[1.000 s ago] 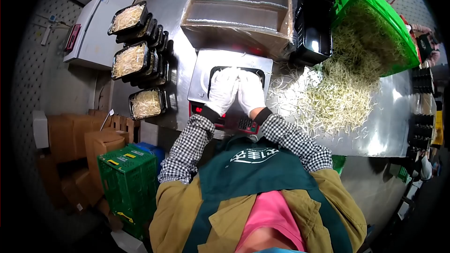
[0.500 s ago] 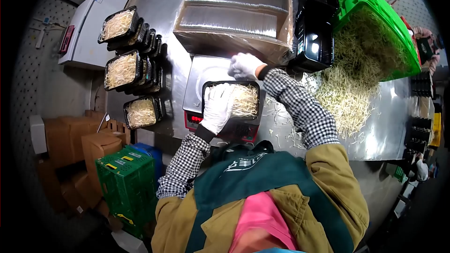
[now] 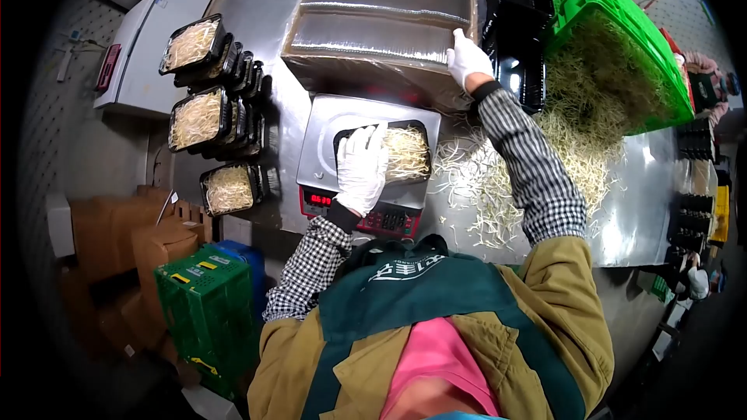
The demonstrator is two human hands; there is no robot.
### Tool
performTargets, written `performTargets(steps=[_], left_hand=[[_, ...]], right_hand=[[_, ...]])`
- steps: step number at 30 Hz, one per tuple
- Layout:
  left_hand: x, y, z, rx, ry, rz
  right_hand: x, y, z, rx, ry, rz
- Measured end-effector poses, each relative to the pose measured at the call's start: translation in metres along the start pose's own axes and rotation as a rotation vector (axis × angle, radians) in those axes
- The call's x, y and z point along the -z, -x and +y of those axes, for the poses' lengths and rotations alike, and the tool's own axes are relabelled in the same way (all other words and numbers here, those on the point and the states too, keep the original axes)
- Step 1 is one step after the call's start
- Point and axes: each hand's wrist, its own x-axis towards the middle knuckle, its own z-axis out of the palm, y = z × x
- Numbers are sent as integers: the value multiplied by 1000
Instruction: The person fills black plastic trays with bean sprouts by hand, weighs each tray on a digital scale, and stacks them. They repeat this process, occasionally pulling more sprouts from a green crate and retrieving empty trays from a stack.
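A black plastic tray [image 3: 427, 157] of bean sprouts [image 3: 406, 153] rests on the metal plate of a digital scale [image 3: 317, 140] with a lit red display. My left hand [image 3: 361, 168], in a white glove, lies flat over the left part of the tray, fingers stretched across the sprouts. My right hand [image 3: 470, 61], also gloved, is at the right edge of a cardboard box [image 3: 366, 78] packed with rows of clear plastic lids [image 3: 373, 33]. Its fingers are partly spread against the end of the nearest row, and no lid is seen lifted.
Stacked sprout-filled trays [image 3: 196, 119] stand at the left of the metal table [image 3: 268, 0]. Black empty trays [image 3: 517, 70] are right of the box. A green crate [image 3: 634, 47] lies tipped, sprouts spilling out. Green crates [image 3: 204, 303] and cartons stand lower left. Another person [image 3: 706, 82] is far right.
My right hand has moved up and right, from above the tray to the box's right edge. My left hand stays on the sprouts. The scale's display reading has changed.
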Motion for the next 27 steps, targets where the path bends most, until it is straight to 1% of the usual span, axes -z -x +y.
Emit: performTargets(steps=[1,3,4,5,6,7,8,9,12,13,15,16,17,18,20,21,22,23,24,26,27], left_hand=[[16,0,3,44,132,-5],[52,-3,-2,50,322,52],[68,-3,0,103,625,114],[86,3,0,134,579,169],[88,16,-17,145,457,200],[84,30,-40,153,334,227],[79,40,-58,160,382,301],[88,46,-68,188,284,250],[89,62,-82,308,436,294],[95,64,-82,387,493,260],[96,70,-94,450,590,256],[114,62,-76,538,722,186],[113,58,-77,566,809,183],[114,52,-69,503,940,201],[113,39,-47,331,1257,214],[115,30,-29,276,1377,215],[119,23,-17,305,1313,145],[121,18,-7,331,1248,74],[121,23,3,470,1367,21],[103,27,1,530,1348,-37],[99,29,5,555,1335,-88]], right_hand=[[-6,-15,-6,-101,41,-100],[-13,-36,-13,-243,-31,-249],[-20,-42,-10,-241,-34,-231],[-34,-53,-1,-210,34,-279],[-51,-64,10,-176,101,-325],[-10,-47,-15,-286,85,-286],[-5,-46,-17,-288,121,-225],[-2,-46,-13,-289,158,-166],[51,-31,-24,-218,250,-4],[72,-26,-26,-196,292,57],[106,-17,-15,-103,159,341],[134,4,-30,-24,37,369],[157,34,-43,48,-84,401],[163,59,-52,129,-272,400],[164,110,-75,263,-671,316],[151,134,-81,308,-791,217],[139,158,-87,341,-910,113],[121,177,-85,304,-989,-3],[104,195,-83,257,-1061,-115],[75,206,-72,54,-1126,-262],[58,206,-65,1,-1113,-232]])
